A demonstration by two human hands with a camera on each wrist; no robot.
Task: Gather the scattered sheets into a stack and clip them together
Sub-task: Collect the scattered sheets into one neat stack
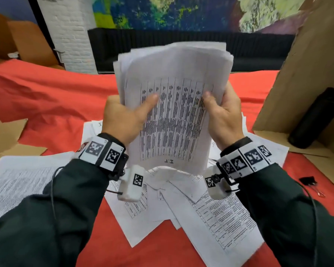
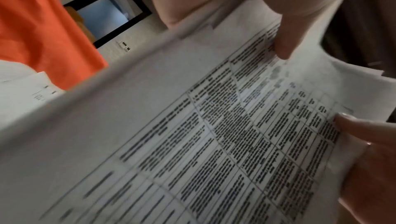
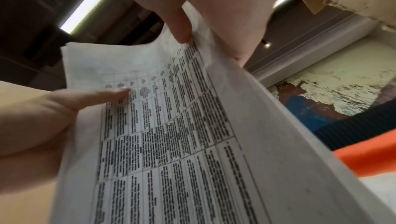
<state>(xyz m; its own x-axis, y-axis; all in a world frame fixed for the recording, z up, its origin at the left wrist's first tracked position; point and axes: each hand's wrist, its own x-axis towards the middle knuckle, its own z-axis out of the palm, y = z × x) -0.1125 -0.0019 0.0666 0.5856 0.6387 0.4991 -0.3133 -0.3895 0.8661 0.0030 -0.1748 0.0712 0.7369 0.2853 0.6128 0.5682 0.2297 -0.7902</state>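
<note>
A stack of printed sheets [image 1: 174,105] stands upright above the red tablecloth [image 1: 52,101], its top edges uneven. My left hand [image 1: 127,116] grips its left edge, thumb on the front page. My right hand [image 1: 220,114] grips the right edge the same way. The left wrist view shows the stack [image 2: 193,134] close up with my left hand [image 2: 268,16] on it. The right wrist view shows the stack [image 3: 171,134] pinched by my right hand [image 3: 203,16]. More loose sheets [image 1: 210,214] lie scattered on the cloth below. A black binder clip [image 1: 308,181] lies at the right.
A cardboard box [image 1: 307,74] stands open at the right with a black bottle [image 1: 316,118] lying in it. Another printed sheet [image 1: 17,180] lies at the left under my sleeve. Flat cardboard [image 1: 6,135] sits at the left edge.
</note>
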